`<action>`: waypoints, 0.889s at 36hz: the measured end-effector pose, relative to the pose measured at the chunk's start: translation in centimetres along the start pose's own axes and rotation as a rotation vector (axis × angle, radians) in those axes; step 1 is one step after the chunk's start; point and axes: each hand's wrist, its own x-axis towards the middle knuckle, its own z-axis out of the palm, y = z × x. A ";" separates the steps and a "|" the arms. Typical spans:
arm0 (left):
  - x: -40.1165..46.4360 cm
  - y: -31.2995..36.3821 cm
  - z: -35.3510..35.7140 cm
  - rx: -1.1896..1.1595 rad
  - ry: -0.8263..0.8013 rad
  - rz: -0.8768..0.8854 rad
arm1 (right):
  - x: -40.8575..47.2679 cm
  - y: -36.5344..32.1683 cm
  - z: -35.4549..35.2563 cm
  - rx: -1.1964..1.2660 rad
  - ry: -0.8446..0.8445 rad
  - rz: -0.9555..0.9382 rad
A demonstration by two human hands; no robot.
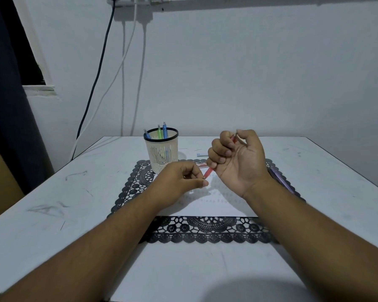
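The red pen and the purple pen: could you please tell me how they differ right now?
The red pen is held off the table, steeply tilted; the purple pen lies flat on the black lace mat. The red pen is gripped by the right hand and pinched at its lower end by the left hand; no hand holds the purple pen, which is partly hidden from the camera. Both are slim, coloured pens.

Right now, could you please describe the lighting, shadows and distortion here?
Head view: dim, bluish light, no glare; the left hand and right hand throw soft shadows onto the paper; a dark rounded shadow crosses the table at the bottom; wide-angle stretch enlarges the forearms; the red pen looks fairly sharp.
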 end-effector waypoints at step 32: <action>0.0 0.2 0.1 0.046 0.069 -0.020 | 0.6 0.7 -0.8 0.130 0.109 0.002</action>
